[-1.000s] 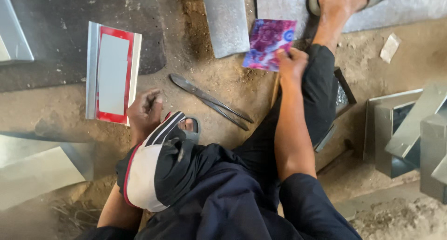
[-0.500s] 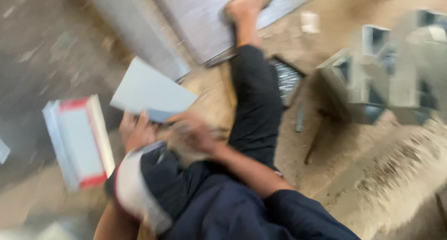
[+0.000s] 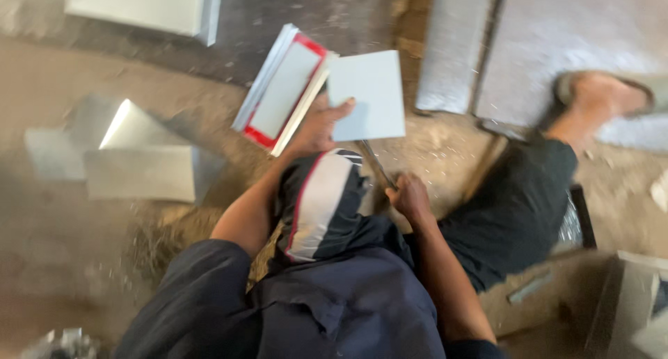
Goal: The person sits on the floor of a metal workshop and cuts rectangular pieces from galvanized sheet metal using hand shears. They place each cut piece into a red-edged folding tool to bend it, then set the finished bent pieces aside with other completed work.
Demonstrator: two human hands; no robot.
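**Sheet above the shears, one hand on each**

The person sits on a dirt floor [image 3: 62,261] strewn with metal offcuts, one leg stretched out to the right with a sandalled foot [image 3: 602,98] resting on a large grey sheet [image 3: 577,32].

The left hand [image 3: 316,129] holds a pale square metal sheet [image 3: 367,94] by its lower left edge, the thumb [image 3: 341,108] lying across the face. The sheet is roughly flat to the camera, and its edges run nearly straight up and across.

The right hand [image 3: 410,199] is closed round the handles of a pair of tin snips [image 3: 378,165], whose dark blades slant up and left toward the sheet's bottom edge. The sheet therefore lies up and slightly left of the right hand's grip, and the blade tips are near or just at that edge. Motion blur hides whether they touch it.

Just left of the sheet, and partly under it, lies a red-bordered folded panel [image 3: 282,91]. Further left stand bent metal pieces [image 3: 139,157].

The snips' handles are hidden inside the fist, so I cannot tell whether the blades are parted. A striped cloth [image 3: 323,199] over the knee covers the ground between the hands. The right edge of the frame cuts off a box-like metal form [image 3: 637,303].
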